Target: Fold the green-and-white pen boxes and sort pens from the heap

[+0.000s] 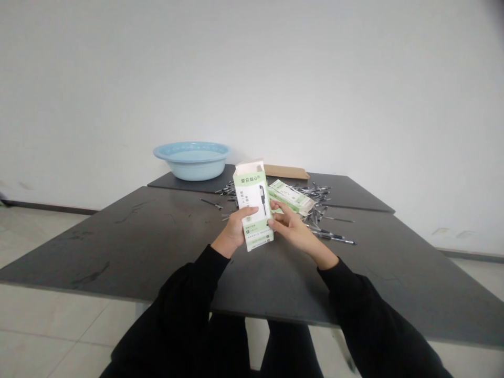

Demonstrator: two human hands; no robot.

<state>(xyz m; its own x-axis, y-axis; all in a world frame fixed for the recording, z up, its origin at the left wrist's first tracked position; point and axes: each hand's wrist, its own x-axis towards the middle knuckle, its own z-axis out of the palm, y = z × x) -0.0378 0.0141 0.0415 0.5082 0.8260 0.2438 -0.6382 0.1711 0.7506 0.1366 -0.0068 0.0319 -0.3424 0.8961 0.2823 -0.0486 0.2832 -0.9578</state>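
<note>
My left hand [237, 227] is closed around the lower left side of a white and green pen box [252, 197], its thumb across the front. The box is held upright above the table, with its top flap raised and a pen printed on its face. At the box's right edge is my right hand [289, 226], fingers bent and fingertips against the side. Just behind it a second pen box [289, 195] of the same kind lies on a pile of pens [321, 197]. What the box contains is hidden.
A light blue basin [192, 163] stands at the back left of the dark table [118, 241]. Near the wall lies a flat brown cardboard piece [285, 171]. Several loose pens [334, 239] are scattered right of my hands.
</note>
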